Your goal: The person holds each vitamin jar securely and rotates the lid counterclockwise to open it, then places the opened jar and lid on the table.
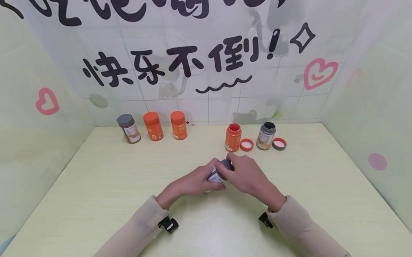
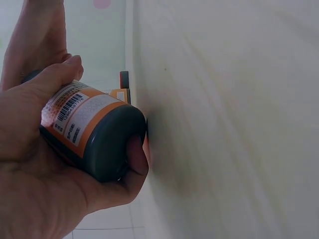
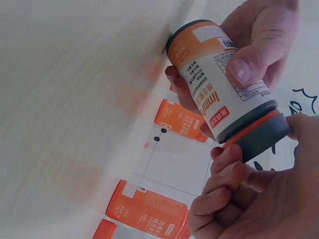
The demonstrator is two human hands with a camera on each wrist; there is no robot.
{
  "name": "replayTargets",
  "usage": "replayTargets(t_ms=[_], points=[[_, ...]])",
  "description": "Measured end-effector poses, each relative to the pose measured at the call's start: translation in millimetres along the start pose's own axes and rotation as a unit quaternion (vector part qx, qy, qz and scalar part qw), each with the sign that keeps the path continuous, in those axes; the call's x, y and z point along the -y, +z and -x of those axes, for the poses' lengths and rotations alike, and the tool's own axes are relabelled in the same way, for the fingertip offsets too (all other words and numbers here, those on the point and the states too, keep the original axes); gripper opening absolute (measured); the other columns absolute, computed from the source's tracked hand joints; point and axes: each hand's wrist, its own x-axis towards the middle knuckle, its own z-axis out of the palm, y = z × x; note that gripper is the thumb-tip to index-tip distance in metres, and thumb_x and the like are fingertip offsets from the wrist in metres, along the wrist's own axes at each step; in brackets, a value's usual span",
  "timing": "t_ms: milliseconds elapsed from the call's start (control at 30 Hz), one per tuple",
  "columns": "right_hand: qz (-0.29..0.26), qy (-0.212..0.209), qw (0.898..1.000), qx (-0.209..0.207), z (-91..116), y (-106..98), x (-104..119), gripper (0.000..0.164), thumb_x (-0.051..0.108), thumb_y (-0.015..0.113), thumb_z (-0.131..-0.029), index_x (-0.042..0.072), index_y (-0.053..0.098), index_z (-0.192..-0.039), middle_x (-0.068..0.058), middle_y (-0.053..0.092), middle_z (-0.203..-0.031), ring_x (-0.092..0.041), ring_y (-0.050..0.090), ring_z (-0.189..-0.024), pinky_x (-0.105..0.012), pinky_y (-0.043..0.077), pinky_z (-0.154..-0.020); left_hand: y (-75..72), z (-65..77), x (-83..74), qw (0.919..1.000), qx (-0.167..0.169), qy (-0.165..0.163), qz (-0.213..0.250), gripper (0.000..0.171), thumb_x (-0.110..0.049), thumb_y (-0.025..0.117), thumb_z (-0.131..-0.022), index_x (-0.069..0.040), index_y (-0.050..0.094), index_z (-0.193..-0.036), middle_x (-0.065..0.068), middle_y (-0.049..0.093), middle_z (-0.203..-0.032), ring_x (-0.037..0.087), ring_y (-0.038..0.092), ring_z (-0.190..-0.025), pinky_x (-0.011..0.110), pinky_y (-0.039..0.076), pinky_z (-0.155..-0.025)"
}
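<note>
A dark grey supplement bottle (image 1: 214,176) with an orange-and-white label is held tilted above the middle of the table. My left hand (image 1: 199,179) wraps its body, and in the left wrist view a fingertip curls onto the bottle's dark base (image 2: 112,144). At the other end, my right hand (image 1: 246,174) pinches the dark grey cap (image 3: 261,137) between thumb and fingers. An orange rim shows between cap and bottle neck in the right wrist view, with the cap sitting at the mouth.
Along the back left stand a capped grey bottle (image 1: 129,129) and two capped orange bottles, one left (image 1: 153,126), one right (image 1: 179,125). At back right are an uncapped orange bottle (image 1: 233,139), its orange cap (image 1: 246,145), an uncapped grey bottle (image 1: 265,137) and a grey cap (image 1: 279,143).
</note>
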Motion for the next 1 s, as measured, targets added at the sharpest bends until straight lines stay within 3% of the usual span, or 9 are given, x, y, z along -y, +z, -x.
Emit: replayTargets(t_ms=[167, 333, 567, 833, 1000], points=[[-0.024, 0.017, 1.0, 0.008, -2.6, -5.9, -3.2, 0.05, 0.061, 0.052, -0.1, 0.013, 0.067, -0.096, -0.002, 0.059, -0.068, -0.018, 0.054, -0.061, -0.029, 0.042, -0.054, 0.7, -1.2, 0.0, 0.9999, -0.002, -0.005, -0.015, 0.054, -0.024, 0.071, -0.098, -0.025, 0.039, -0.142, 0.004, 0.063, -0.126, 0.018, 0.062, -0.1, 0.03, 0.056, -0.077], [-0.018, -0.008, 1.0, 0.023, -4.0, -12.3, -5.6, 0.043, 0.057, 0.057, -0.099, 0.016, 0.068, -0.098, -0.003, 0.06, -0.068, -0.017, 0.053, -0.06, -0.029, 0.041, -0.054, 0.7, -2.3, -0.2, 0.9997, -0.002, -0.005, -0.023, 0.05, -0.026, 0.071, -0.098, -0.022, 0.041, -0.138, 0.005, 0.063, -0.124, 0.017, 0.062, -0.098, 0.029, 0.056, -0.075], [0.013, -0.023, 0.999, 0.047, -3.7, -19.2, -6.9, 0.044, 0.062, 0.054, -0.099, 0.02, 0.069, -0.101, 0.0, 0.059, -0.069, -0.016, 0.053, -0.062, -0.03, 0.042, -0.056, 0.2, -2.4, 0.3, 0.9997, -0.005, -0.003, -0.022, 0.05, -0.025, 0.072, -0.098, -0.021, 0.041, -0.138, 0.004, 0.064, -0.125, 0.017, 0.062, -0.099, 0.029, 0.056, -0.075], [-0.018, -0.043, 0.997, 0.069, -1.8, -20.5, -10.6, 0.035, 0.053, 0.058, -0.1, 0.021, 0.068, -0.11, 0.002, 0.063, -0.078, -0.015, 0.057, -0.069, -0.03, 0.046, -0.061, 2.3, -0.3, -3.3, 0.9999, -0.007, 0.0, -0.011, 0.048, -0.025, 0.072, -0.098, -0.013, 0.043, -0.134, 0.01, 0.064, -0.123, 0.018, 0.061, -0.097, 0.029, 0.054, -0.076], [-0.021, -0.047, 0.997, 0.065, -0.5, -21.4, -12.2, 0.037, 0.055, 0.056, -0.101, 0.021, 0.068, -0.109, 0.003, 0.062, -0.076, -0.014, 0.056, -0.068, -0.03, 0.046, -0.061, 3.1, -0.3, -4.3, 0.9999, -0.006, -0.004, -0.015, 0.049, -0.026, 0.072, -0.098, -0.015, 0.043, -0.136, 0.008, 0.064, -0.124, 0.017, 0.061, -0.097, 0.028, 0.055, -0.076]])
